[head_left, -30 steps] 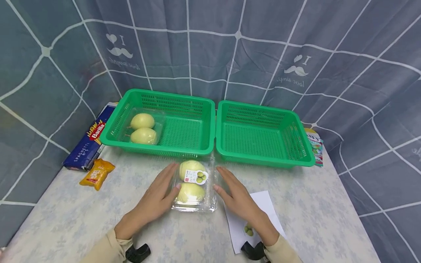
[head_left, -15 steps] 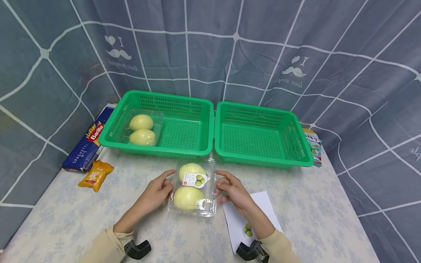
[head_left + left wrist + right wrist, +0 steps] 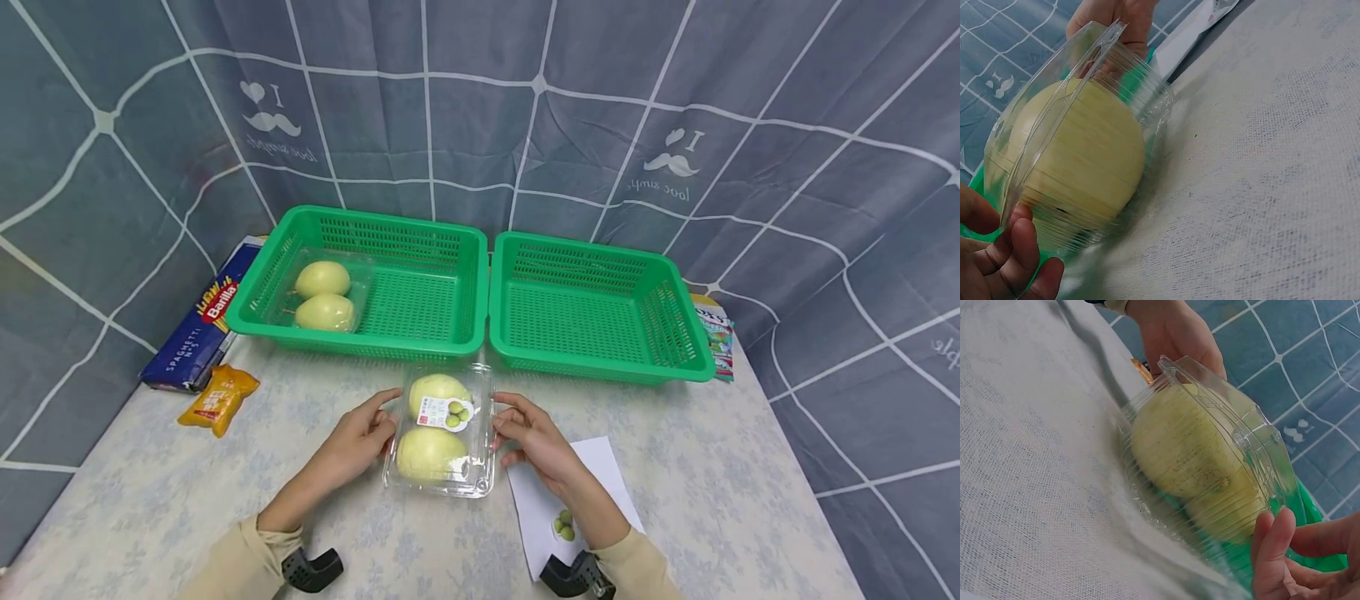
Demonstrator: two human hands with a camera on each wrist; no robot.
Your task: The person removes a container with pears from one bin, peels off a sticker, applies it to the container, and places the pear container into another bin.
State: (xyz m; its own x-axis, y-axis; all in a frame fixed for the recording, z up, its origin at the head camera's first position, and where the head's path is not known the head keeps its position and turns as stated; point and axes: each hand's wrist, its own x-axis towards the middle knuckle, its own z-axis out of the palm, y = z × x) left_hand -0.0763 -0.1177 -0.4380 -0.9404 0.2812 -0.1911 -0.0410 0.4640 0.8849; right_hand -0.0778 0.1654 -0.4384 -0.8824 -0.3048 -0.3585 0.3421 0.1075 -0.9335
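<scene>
A clear plastic clamshell container (image 3: 442, 492) with two pale yellow fruits (image 3: 431, 454) stands in front of the baskets, a white label (image 3: 444, 412) on its lid. My left hand (image 3: 358, 437) pinches its left side; in the left wrist view, the fingers (image 3: 1019, 240) and thumb meet at the protruding rim. On the opposite side my right hand (image 3: 531, 437) pinches the rim, with fingertips (image 3: 1282, 525) against the plastic in the right wrist view. The container's ribbed base is close over the tablecloth.
Behind stand two green baskets, the left basket (image 3: 420, 346) holding another clamshell of fruit (image 3: 326, 312) and the right basket (image 3: 600, 362). A spaghetti box (image 3: 195, 333) and orange packet (image 3: 219, 400) lie left. White paper (image 3: 536, 533) lies under the right forearm; a snack bag (image 3: 718, 337) is far right.
A second ago both hands lay with extended fingers along the container's sides. Their fingers have since curled to pinch its rim, and the container has shifted slightly toward me. Little changed in the last half second.
</scene>
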